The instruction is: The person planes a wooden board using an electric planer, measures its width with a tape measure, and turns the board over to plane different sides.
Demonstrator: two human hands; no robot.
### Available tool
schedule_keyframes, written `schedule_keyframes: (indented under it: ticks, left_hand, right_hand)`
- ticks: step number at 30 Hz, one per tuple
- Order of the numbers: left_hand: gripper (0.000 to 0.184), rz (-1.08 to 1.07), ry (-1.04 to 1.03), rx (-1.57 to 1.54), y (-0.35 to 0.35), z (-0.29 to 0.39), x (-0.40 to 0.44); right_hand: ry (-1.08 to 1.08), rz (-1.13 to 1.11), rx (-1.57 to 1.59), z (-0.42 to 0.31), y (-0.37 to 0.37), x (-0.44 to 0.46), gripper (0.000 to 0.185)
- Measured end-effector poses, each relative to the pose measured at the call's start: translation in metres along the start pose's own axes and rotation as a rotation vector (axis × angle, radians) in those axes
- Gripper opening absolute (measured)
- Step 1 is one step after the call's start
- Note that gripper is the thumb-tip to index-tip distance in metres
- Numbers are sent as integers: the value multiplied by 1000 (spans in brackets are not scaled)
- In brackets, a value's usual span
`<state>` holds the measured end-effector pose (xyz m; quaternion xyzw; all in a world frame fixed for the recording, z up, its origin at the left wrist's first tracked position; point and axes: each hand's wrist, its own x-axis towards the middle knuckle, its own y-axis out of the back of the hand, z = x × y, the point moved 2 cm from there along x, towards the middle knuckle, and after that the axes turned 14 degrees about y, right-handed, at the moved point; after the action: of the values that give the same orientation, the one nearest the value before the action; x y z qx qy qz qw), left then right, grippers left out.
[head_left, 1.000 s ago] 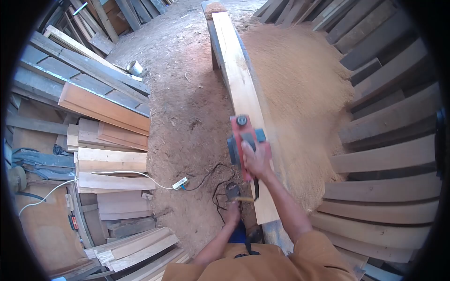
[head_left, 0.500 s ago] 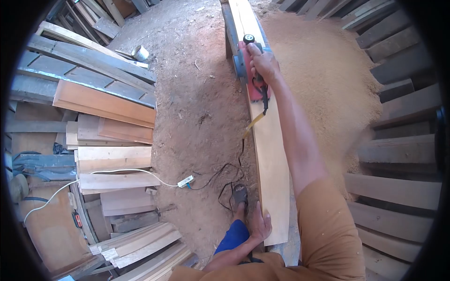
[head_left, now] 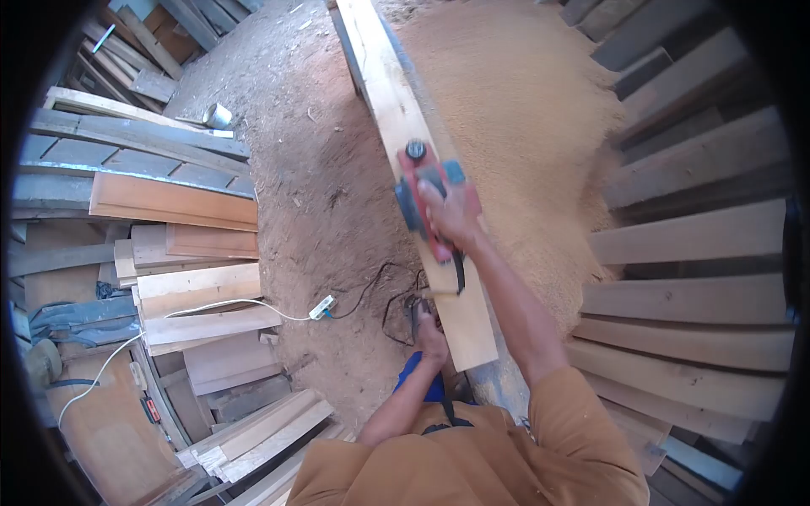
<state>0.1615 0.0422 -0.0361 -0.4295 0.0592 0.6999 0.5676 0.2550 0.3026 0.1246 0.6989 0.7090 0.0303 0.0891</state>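
Observation:
My right hand (head_left: 454, 212) is wrapped around the handle of a red and dark electric planer (head_left: 415, 181). The planer rests on the upper face of a long, pale wooden board (head_left: 469, 329), nearer to me than to its far end. A black cord hangs from the planer's rear. Low on the left, my left hand (head_left: 432, 339) is at the board's near left edge, beside my sandalled foot. Its fingers blend into the dark sandal and cord, so I cannot tell whether it grips the edge.
A white extension socket (head_left: 321, 307) lies on the dirt floor, its pale cable running left. Stacked boards (head_left: 211, 291) line the left side, and more planks (head_left: 683, 304) the right. Sawdust (head_left: 523, 126) covers the ground right of the board. A pail (head_left: 218, 115) stands farther back.
My right hand has drawn the planer back along the board towards me. My left hand has shifted slightly forward and left, and the view has turned.

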Motion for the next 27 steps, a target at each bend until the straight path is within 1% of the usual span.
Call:
schedule_keyframes:
  ticks: [2, 3, 5, 6, 8, 10, 11, 13, 14, 17, 20, 23, 24, 25, 26, 27]
  left_hand:
    - [72, 205, 321, -241, 33, -22, -3]
    - [76, 310, 480, -359, 50, -27, -9]
    - [82, 302, 592, -379, 69, -23, -29]
    - [86, 303, 653, -391, 77, -26, -40]
    - [86, 228, 746, -364, 87, -36, -61]
    - [85, 144, 821, -296, 101, -57, -83]
    - [83, 145, 848, -279, 109, -70, -93]
    - [79, 144, 901, -243, 108, -78, -107]
    - [75, 246, 882, -224, 106, -81, -111]
    - [62, 143, 797, -194, 156, -111, -72]
    - [48, 151, 591, 149, 153, -72, -52]
    - [35, 136, 464, 231, 155, -33, -36]
    - [33, 127, 406, 348, 155, -24, -29]
    - [30, 119, 346, 468, 155, -14, -21]
    - [28, 112, 286, 588, 153, -5, -13]
    - [26, 101, 159, 757, 144, 9, -12]
  right_hand:
    - [-4, -35, 14, 7, 14, -70, 41]
    - [31, -42, -28, 12, 22, -105, 39]
    - [144, -36, -143, 34, 35, -180, 35]
    - [61, -84, -91, 36, 45, -223, 38]
    - [-12, -124, -33, 46, 60, -306, 44]
    - [-12, -103, -27, 57, 69, -370, 49]
    - [-28, -90, -26, 62, 71, -397, 50]
    - [-87, -87, -51, 54, 74, -404, 56]
    - [-130, -99, -75, 53, 73, -399, 59]
    - [-157, -98, -94, 43, 61, -338, 64]
    - [-92, -100, -129, 16, 48, -235, 65]
    - [22, -53, -167, 7, 30, -120, 67]
    - [39, -41, -166, 4, 23, -80, 67]
    - [84, -33, -179, -6, 18, -41, 59]
    - [128, -25, -192, -16, 12, -2, 57]
    - [113, 3, -241, -22, 8, 35, 59]
